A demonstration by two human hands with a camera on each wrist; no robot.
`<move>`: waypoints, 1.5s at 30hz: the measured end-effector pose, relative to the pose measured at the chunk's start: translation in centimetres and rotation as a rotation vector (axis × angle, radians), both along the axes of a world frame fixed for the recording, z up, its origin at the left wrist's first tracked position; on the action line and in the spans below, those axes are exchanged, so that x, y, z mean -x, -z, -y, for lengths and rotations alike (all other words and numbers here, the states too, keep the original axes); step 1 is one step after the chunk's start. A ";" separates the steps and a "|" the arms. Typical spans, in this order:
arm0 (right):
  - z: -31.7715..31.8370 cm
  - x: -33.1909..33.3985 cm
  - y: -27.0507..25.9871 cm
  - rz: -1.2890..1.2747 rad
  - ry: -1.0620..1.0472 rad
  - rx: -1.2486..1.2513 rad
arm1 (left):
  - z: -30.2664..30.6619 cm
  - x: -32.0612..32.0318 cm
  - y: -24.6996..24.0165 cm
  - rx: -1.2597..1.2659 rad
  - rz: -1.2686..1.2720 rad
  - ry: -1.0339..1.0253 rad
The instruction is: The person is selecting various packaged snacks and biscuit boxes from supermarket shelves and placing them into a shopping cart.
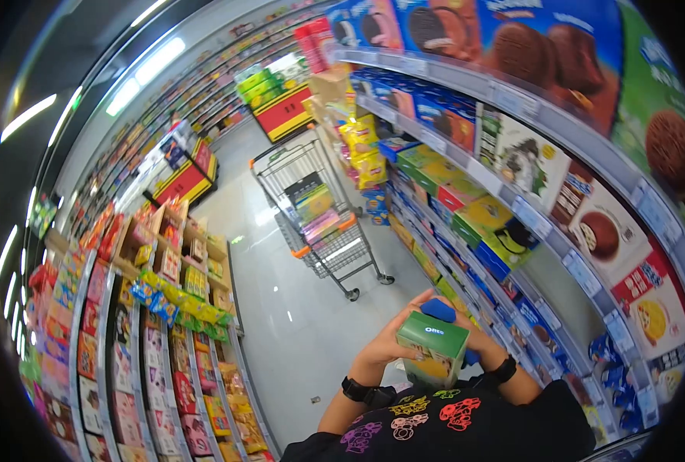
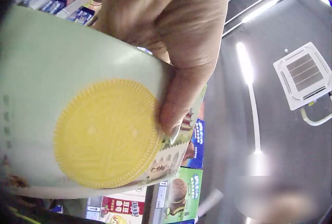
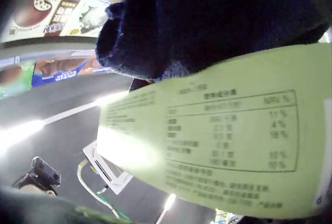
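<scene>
A green Oreo box (image 1: 433, 339) is held between both hands close to the black printed shirt. The left hand (image 1: 389, 339) grips one side; in the left wrist view, that hand (image 2: 171, 26) has its thumb pressed on the face with a large yellow biscuit picture, and the box (image 2: 62, 52) fills the lower left. On the opposite side is the right hand (image 1: 473, 335), with dark blue fabric (image 1: 438, 310) about its fingers. The right wrist view has this fabric (image 3: 207, 26) against the box's text-printed side (image 3: 233, 130), hiding most of the fingers.
A shopping cart (image 1: 312, 208) with packages inside stands in the aisle ahead. Shelves of biscuit boxes (image 1: 596, 223) rise close on the right. Snack shelves (image 1: 154, 362) line the left. Red and yellow display stands (image 1: 281, 112) are farther back.
</scene>
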State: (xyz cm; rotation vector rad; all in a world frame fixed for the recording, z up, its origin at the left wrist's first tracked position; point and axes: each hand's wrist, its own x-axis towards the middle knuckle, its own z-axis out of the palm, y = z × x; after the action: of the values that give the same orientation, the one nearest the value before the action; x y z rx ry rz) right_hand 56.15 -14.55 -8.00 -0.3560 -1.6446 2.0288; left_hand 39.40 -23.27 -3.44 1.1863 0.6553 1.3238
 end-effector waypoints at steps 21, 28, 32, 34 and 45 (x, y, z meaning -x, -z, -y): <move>3.6 18.9 4.2 0.069 0.063 -0.105 | 3.9 21.5 2.8 0.281 0.551 -0.305; 4.4 21.1 2.0 0.151 -0.005 0.278 | 5.1 21.9 4.2 0.363 0.717 -0.494; 4.5 22.5 1.4 0.045 -0.017 0.332 | 6.2 21.7 2.6 0.277 0.759 -0.676; 5.2 22.8 1.0 0.012 -0.031 0.338 | 6.9 21.6 0.8 0.172 0.694 -0.732; 6.5 24.5 -1.6 -0.145 0.055 0.370 | 9.5 19.0 -2.9 -0.147 -0.503 -1.451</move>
State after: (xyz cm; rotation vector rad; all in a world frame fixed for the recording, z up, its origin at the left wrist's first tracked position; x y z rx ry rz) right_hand 31.61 -21.05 -6.42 -0.3659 -1.1589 2.2568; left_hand 20.41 -32.80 -0.55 1.1312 2.0448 2.2495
